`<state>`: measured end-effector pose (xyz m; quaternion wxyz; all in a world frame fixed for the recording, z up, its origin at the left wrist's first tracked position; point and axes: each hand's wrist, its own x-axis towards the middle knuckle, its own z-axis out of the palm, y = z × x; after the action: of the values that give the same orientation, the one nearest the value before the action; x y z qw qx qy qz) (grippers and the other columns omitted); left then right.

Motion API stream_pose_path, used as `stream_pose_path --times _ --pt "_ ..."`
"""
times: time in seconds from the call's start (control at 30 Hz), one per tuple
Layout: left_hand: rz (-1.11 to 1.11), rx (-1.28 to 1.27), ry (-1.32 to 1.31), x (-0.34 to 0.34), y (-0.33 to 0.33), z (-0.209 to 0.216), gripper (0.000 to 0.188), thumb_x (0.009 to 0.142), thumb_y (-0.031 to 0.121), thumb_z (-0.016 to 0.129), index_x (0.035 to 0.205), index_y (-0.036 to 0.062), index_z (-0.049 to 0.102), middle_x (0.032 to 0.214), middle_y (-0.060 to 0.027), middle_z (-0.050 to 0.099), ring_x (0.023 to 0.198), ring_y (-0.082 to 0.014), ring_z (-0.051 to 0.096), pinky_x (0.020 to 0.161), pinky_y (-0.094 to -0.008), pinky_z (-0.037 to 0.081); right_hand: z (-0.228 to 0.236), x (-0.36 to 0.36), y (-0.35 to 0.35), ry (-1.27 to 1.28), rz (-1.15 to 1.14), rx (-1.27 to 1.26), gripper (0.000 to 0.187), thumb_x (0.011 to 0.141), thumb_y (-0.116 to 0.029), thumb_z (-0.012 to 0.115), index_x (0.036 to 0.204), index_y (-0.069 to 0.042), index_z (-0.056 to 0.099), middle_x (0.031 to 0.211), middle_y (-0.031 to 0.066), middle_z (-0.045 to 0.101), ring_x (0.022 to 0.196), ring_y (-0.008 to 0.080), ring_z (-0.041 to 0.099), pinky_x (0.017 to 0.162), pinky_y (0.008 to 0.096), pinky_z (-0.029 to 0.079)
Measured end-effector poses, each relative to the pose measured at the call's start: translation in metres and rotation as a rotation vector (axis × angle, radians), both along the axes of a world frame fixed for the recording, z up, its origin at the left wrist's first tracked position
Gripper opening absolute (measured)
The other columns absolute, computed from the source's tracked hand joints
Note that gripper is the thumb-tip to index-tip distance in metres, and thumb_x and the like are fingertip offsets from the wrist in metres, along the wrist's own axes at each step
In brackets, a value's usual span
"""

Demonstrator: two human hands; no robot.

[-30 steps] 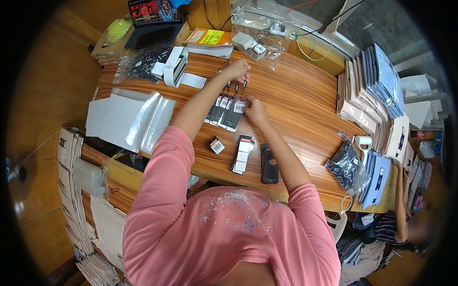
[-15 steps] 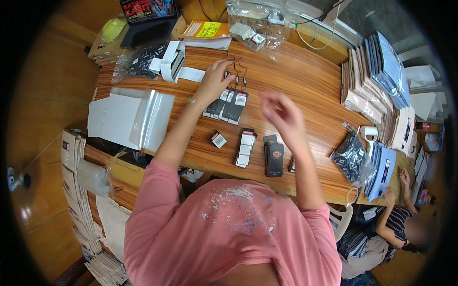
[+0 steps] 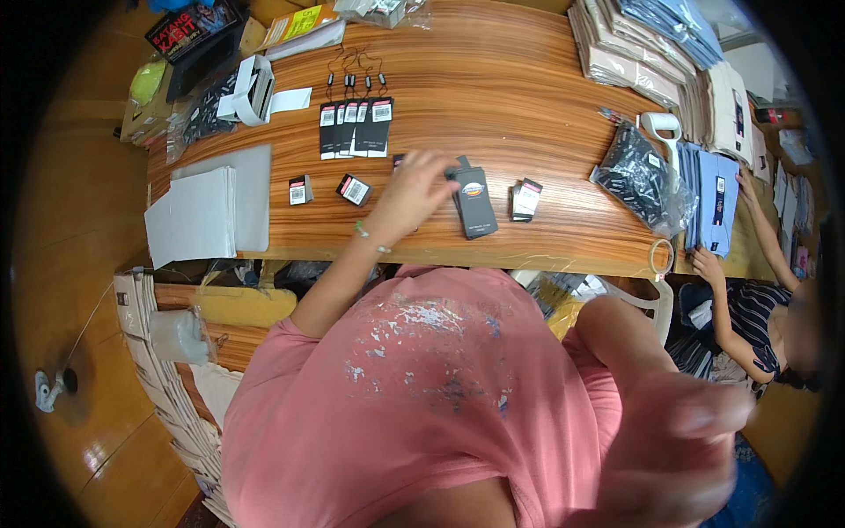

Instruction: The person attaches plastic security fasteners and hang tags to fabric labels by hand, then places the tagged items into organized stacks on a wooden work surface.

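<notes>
My left hand (image 3: 412, 195) is over the near middle of the table, fingers apart, their tips at the upper left edge of a stack of dark hang tags (image 3: 476, 211). Partly under this hand lies another dark tag, mostly hidden. My right hand (image 3: 678, 440) is raised off the table at the lower right, large and blurred; its fingers look bent, and I cannot tell whether they hold anything. Farther back, several black hang tags (image 3: 376, 132) with white labels and looped black strings lie in a fanned row.
Small labelled stacks (image 3: 525, 201) lie around the tags. White sheets (image 3: 198, 211) lie left, and a bag of black pieces (image 3: 638, 176) sits right beside a white tape dispenser (image 3: 662, 130). Folded garments (image 3: 607, 44) are piled far right. A co-worker (image 3: 748, 308) handles blue garments (image 3: 709, 202).
My left hand has left the strings of the fanned tags and come nearer, to the dark tag stack. My right hand has swung from above the table to the lower right. The view has shifted.
</notes>
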<state>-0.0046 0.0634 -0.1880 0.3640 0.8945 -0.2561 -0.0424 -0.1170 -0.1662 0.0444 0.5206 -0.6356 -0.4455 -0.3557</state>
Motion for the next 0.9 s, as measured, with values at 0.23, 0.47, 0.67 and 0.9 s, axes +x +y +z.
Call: stream_pose_path --times 0.23,0.47,0.67,0.9 --pt "-0.104 0.247 -0.037 -0.002 -0.060 -0.021 0.041 0.070 0.027 0.068 0.104 0.0072 0.057 0.102 -0.0095 0.055 0.098 -0.0292 0.046 0.084 -0.0388 0.038 -0.215 0.066 -0.069 1.120 -0.454 -0.107 0.025 0.080 -0.012 0.061 0.101 -0.001 0.056 0.080 0.0043 0.053 0.074 0.0125 0.051 0.068 0.0258 0.043" --pt "0.000 0.387 -0.004 0.000 -0.060 -0.046 0.063 0.055 0.037 0.076 0.106 0.0063 0.058 0.102 -0.0091 0.056 0.099 -0.0280 0.047 0.083 -0.0391 0.037 -0.311 0.059 -0.054 1.009 -0.664 -0.496 0.042 0.069 -0.024 0.070 0.105 -0.004 0.059 0.093 0.0141 0.053 0.091 0.0305 0.050 0.077 0.0364 0.043" --pt "0.038 0.225 -0.122 -0.008 -0.055 -0.054 0.059 0.057 0.036 0.075 0.106 0.0065 0.060 0.103 -0.0080 0.056 0.099 -0.0271 0.047 0.086 -0.0381 0.036 -0.320 0.059 -0.053 0.895 -0.679 -0.384 0.036 0.069 -0.016 0.070 0.103 -0.005 0.061 0.086 0.0125 0.054 0.080 0.0265 0.050 0.069 0.0343 0.042" --pt "0.081 0.136 -0.110 -0.008 -0.052 -0.061 0.058 0.057 0.032 0.075 0.107 0.0064 0.059 0.101 -0.0084 0.056 0.100 -0.0275 0.046 0.088 -0.0375 0.036 -0.326 0.059 -0.047 1.128 -0.567 -0.099 0.028 0.073 -0.002 0.064 0.100 -0.002 0.058 0.067 0.0059 0.052 0.055 0.0138 0.045 0.053 0.0248 0.039"
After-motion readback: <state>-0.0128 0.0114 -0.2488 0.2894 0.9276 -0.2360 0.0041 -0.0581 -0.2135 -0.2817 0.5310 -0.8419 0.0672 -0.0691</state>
